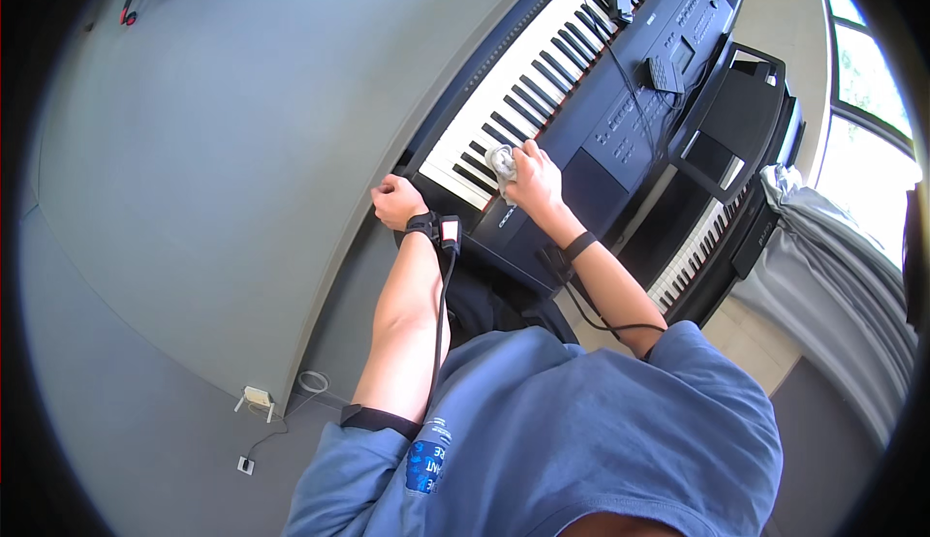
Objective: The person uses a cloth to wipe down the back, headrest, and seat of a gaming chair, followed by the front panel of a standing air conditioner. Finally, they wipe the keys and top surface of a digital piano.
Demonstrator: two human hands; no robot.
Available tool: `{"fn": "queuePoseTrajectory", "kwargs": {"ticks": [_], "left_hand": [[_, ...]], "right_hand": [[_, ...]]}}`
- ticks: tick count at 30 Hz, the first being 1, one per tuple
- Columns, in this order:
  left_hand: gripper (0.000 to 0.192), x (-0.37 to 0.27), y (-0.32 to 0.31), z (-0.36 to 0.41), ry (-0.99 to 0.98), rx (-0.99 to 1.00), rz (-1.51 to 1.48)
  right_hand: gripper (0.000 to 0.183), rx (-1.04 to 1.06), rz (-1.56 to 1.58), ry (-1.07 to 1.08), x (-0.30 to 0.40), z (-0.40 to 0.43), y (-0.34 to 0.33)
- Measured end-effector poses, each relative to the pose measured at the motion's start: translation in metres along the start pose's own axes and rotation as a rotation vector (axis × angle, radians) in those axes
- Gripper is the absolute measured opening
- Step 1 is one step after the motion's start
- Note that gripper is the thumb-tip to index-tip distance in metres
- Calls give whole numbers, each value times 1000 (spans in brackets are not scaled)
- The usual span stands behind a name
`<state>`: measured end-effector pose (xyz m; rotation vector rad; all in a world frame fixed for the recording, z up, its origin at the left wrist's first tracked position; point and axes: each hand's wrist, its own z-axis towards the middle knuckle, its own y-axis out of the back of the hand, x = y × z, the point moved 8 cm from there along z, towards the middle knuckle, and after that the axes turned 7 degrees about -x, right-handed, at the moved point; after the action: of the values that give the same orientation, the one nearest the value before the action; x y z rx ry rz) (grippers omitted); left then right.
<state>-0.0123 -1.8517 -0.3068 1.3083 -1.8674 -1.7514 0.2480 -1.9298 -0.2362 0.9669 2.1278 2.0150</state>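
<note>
My right hand [536, 177] grips a crumpled whitish cloth [502, 163] at the low end of a digital piano's keyboard [541, 76]. The cloth touches the black keys there and hangs over the edge of the control panel [617, 123]. My left hand [399, 203] is beside the piano's end block, fingers curled; whether it holds anything does not show. Straps circle both wrists, with black cables running along the forearms.
Black adapters [662, 76] and cables lie on the piano's panel. A second keyboard [701, 246] and a black music stand [737, 116] are beyond it. Grey curtains [821, 268] hang by the window. A white router [258, 396] is at the lower left.
</note>
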Motion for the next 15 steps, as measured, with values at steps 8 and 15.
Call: {"fn": "queuePoseTrajectory", "kwargs": {"ticks": [8, 15], "left_hand": [[32, -6, -5, -5, -25, -7, 29], [32, -1, -1, 1, -7, -7, 14]], "right_hand": [[41, -171, 40, 233, 37, 49, -17], [35, -13, 34, 81, 1, 21, -6]]}}
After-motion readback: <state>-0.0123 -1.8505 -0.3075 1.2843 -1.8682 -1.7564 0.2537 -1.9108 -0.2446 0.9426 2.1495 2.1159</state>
